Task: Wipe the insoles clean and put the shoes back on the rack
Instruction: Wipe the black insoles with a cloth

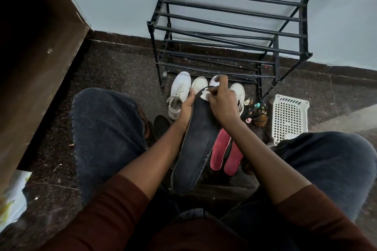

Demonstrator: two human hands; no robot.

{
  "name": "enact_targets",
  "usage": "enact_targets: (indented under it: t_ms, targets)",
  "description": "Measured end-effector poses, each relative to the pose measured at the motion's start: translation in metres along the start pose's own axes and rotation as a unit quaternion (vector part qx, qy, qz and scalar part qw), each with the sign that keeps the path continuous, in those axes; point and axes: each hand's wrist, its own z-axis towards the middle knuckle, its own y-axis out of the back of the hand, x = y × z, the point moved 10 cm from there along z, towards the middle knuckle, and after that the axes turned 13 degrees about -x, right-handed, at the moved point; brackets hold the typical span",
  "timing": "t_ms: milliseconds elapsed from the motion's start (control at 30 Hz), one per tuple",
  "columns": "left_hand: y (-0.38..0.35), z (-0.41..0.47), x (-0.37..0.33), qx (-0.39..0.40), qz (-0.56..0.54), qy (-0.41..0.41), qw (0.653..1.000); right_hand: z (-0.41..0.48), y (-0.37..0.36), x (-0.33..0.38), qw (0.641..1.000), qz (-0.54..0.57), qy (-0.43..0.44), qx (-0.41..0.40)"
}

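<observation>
A long dark grey insole (195, 144) slants up from my lap toward the rack. My left hand (186, 108) grips its left edge near the toe end. My right hand (221, 102) presses a small white wipe (205, 94) onto the toe end of the insole. Two pink insoles (221, 152) lie on the floor under my right forearm. Several white sneakers (179, 91) stand in a row on the floor in front of the black shoe rack (230, 26), whose bars hold nothing.
A white plastic basket (289, 118) sits on the floor at the right, beside a cluster of small bottles (256, 112). A brown cabinet (34, 57) rises at the left. Another dark sole (161, 125) and a brown shoe (145, 121) lie by my left knee.
</observation>
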Motion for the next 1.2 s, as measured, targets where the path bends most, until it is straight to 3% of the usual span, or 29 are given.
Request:
enact_targets:
  t_ms: [100, 200, 367, 500, 700, 833, 933, 1100, 1200]
  targets:
    - [0.009, 0.006, -0.005, -0.035, 0.013, -0.029, 0.999, -0.022, -0.014, 0.015, 0.997, 0.041, 0.022, 0.064]
    - [0.016, 0.011, -0.013, -0.062, 0.041, -0.066, 0.995, -0.028, -0.015, 0.021, 0.995, 0.053, 0.028, 0.077]
    - [-0.001, 0.004, -0.008, 0.016, 0.001, -0.042, 0.999, -0.009, -0.003, 0.018, 1.0, 0.023, 0.015, 0.005]
    - [0.003, 0.004, -0.003, -0.009, -0.019, -0.025, 0.999, 0.005, 0.006, -0.005, 0.996, -0.017, -0.055, -0.062]
    - [0.001, 0.001, -0.001, -0.003, -0.044, -0.018, 0.999, 0.001, 0.023, -0.015, 0.983, -0.056, -0.091, -0.152]
    - [-0.005, 0.0, 0.001, 0.028, -0.058, -0.017, 0.998, 0.004, 0.026, -0.023, 0.981, -0.033, -0.128, -0.145]
    - [-0.012, -0.001, -0.003, 0.041, -0.041, -0.027, 0.998, 0.002, 0.017, -0.012, 0.99, -0.015, -0.092, -0.108]
    - [0.003, 0.008, -0.007, -0.037, 0.0, -0.06, 0.997, -0.015, -0.008, 0.021, 1.0, 0.011, -0.005, -0.026]
    - [0.001, 0.004, -0.004, -0.017, -0.002, -0.041, 0.999, -0.01, 0.001, 0.02, 0.997, -0.039, 0.035, -0.052]
